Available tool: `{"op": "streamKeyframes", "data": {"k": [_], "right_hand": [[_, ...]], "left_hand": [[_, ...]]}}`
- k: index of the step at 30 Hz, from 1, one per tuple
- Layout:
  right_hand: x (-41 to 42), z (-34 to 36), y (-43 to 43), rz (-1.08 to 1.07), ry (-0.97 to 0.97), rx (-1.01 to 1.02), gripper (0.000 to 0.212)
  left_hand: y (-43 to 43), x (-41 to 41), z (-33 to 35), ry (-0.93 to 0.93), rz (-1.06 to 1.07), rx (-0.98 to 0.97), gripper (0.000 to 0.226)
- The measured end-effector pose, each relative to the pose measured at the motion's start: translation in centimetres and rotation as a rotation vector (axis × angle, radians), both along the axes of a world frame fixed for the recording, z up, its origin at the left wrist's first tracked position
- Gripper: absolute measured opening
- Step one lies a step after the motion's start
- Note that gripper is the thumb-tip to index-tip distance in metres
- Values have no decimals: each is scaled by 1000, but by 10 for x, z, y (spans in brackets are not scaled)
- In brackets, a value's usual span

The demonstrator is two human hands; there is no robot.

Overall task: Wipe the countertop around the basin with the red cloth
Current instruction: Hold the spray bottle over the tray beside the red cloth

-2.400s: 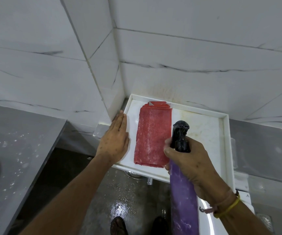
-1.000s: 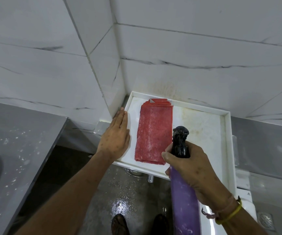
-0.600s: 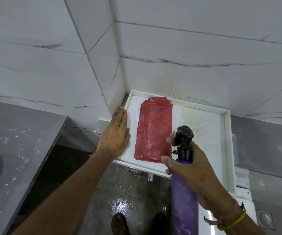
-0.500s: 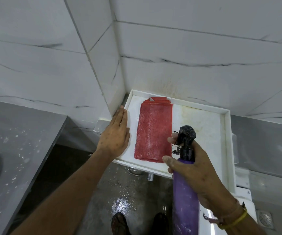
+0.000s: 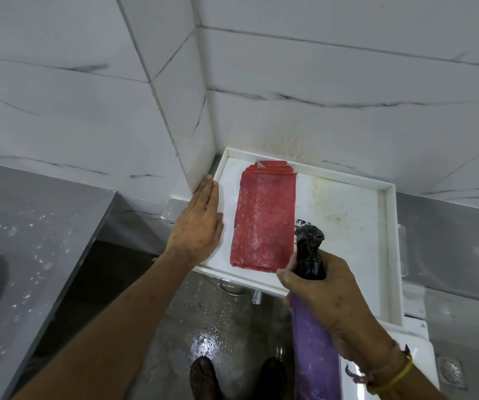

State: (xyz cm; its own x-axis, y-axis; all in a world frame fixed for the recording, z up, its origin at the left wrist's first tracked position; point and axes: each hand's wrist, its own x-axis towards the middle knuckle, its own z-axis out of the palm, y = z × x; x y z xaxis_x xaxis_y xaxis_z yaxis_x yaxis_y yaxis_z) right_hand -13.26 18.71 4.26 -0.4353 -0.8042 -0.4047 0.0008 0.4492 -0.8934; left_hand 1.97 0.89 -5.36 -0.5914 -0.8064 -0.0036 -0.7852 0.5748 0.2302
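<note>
On the white tray: everything below is placed against this shallow rimmed tray [image 5: 388, 197], which sits in the tiled corner.
Red cloth: the red cloth [image 5: 264, 217] lies folded flat and long on the tray's left half, its far end near the back rim, its near end close to the front rim.
Left hand: the left hand [image 5: 196, 229] rests palm down on the tray's left rim, fingers straight and together, just beside the cloth, not touching it.
Right hand: the right hand [image 5: 324, 295] is wrapped tight around the neck of a purple spray bottle [image 5: 313, 342], over the tray's front edge.
Nozzle: the bottle's black head [image 5: 309, 241] points over the tray, just right of the cloth.
Grey counter: a speckled grey counter [image 5: 30, 255] lies well left of the tray.
</note>
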Motion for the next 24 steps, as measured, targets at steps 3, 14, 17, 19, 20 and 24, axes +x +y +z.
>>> {"op": "streamKeyframes", "data": {"k": [3,14,17,19,20,24], "right_hand": [[1,0,1,-31,-17,32,9],[3,1,3,-28,21,72,7],[4,3,3,-33,31,79,8],[4,5,2,-38,-31,71,10],[3,5,2,-27,-37,75,9],[3,7,1,-24,17,60,10]], "left_hand": [[0,0,0,-2,2,-3,67],[1,-1,1,6,5,2,67],[1,-1,1,17,5,-3,67],[1,-1,1,17,5,-3,67],[1,-1,1,16,3,-1,67],[1,-1,1,18,-1,-1,67]]}}
